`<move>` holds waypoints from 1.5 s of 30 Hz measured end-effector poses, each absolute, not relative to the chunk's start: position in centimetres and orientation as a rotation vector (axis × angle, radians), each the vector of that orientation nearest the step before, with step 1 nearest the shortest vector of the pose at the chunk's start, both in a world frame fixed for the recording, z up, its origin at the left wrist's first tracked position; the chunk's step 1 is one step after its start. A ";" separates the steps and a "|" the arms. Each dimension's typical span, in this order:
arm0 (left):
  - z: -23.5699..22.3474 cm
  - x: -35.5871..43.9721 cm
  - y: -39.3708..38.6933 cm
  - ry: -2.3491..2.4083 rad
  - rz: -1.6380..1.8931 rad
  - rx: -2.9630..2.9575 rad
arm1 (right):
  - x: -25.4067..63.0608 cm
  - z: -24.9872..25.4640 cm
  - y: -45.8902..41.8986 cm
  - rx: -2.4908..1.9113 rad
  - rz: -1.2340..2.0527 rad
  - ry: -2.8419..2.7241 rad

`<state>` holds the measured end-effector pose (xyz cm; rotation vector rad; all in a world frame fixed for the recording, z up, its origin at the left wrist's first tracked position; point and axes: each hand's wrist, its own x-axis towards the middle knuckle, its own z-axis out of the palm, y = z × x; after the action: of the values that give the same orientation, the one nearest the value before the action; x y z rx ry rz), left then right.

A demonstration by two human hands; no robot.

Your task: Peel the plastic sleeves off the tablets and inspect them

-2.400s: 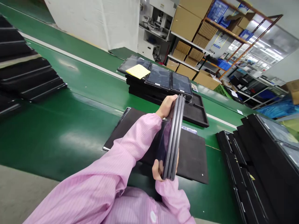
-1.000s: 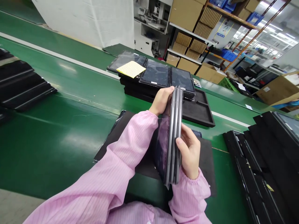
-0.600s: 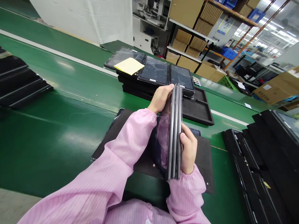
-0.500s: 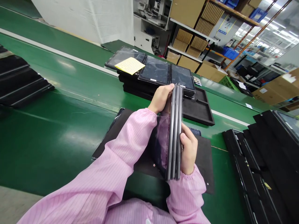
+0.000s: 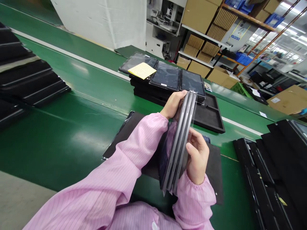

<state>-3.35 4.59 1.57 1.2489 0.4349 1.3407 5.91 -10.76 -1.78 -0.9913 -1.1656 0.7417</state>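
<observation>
Three tablets (image 5: pixel 180 143) in clear film are held together on edge between my hands, their grey sides with speaker holes facing up. My left hand (image 5: pixel 173 103) grips the far end of the bundle, fingers wrapped around it and partly hidden. My right hand (image 5: pixel 198 156) is closed on the right face nearer to me, thumb bent against the film. Below the bundle lies a black foam sheet (image 5: pixel 211 172) on the green bench, with another dark tablet edge (image 5: pixel 206 139) peeking out behind my right hand.
Beyond my hands, film-covered tablets (image 5: pixel 165 75) lie on stacked black trays, a yellow sticker sheet (image 5: pixel 142 70) on top. A black foam tray (image 5: pixel 208 119) sits beside them. Stacked black trays stand at left (image 5: pixel 35 80) and right (image 5: pixel 275 166). Shelves with cardboard boxes (image 5: pixel 200 16) are behind.
The tablet bundle has tilted, its near end swinging left and its far end right. Both hands still hold it. The whole view has shifted slightly, so the surroundings appear further right.
</observation>
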 end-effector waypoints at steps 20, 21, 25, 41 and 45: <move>1.9 -2.9 3.1 0.250 1.345 1.424 | 5.5 -1.3 -12.3 -0.941 0.802 -1.165; 2.0 -2.9 2.9 0.230 1.339 1.427 | 5.5 -1.3 -12.4 -0.933 0.802 -1.173; 2.5 -3.1 2.2 0.187 1.357 1.480 | 5.4 -1.2 -12.8 -0.914 0.796 -1.180; 3.9 -3.7 0.2 0.230 1.280 1.690 | 4.7 -1.3 -13.9 -0.879 0.678 -1.214; 4.2 -3.8 -0.1 0.238 1.267 1.709 | 4.6 -1.2 -14.1 -0.896 0.639 -1.242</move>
<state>-3.78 -0.11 4.24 1.7092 0.2385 1.2670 4.63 -14.12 -1.16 -0.8956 -1.2416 0.6390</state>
